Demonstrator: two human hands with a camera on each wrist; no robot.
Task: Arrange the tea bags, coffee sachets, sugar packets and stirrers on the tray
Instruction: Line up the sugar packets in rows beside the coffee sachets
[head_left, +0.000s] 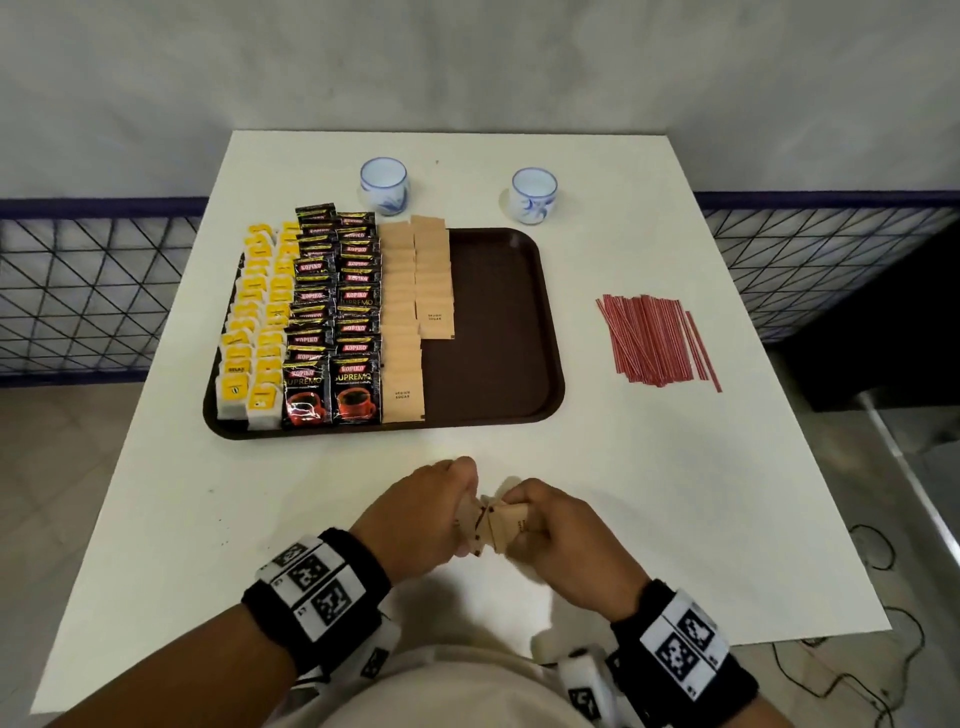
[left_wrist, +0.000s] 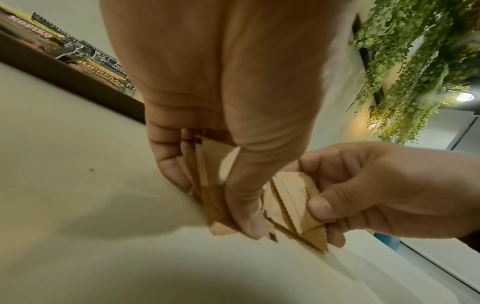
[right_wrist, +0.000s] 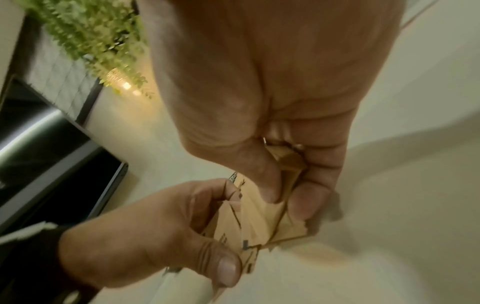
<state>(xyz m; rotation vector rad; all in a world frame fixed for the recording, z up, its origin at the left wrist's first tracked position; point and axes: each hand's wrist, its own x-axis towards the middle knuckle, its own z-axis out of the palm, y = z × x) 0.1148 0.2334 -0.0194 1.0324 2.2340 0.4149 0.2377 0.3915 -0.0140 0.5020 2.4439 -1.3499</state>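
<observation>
Near the surface's front edge, left hand (head_left: 415, 512) and right hand (head_left: 558, 525) fingers pinch a small stack of sugar packets (head_left: 496, 530); light, thin paper, likely to fan, best gripped by the edges. Beyond, tray (head_left: 498, 332) half filled; stirrers (head_left: 654, 338) toward the right edge

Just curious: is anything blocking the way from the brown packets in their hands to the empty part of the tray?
Nothing visible does. Both hands hold the sugar packets near the table's front edge; bare table lies between them and the tray, whose right half is free.
</observation>
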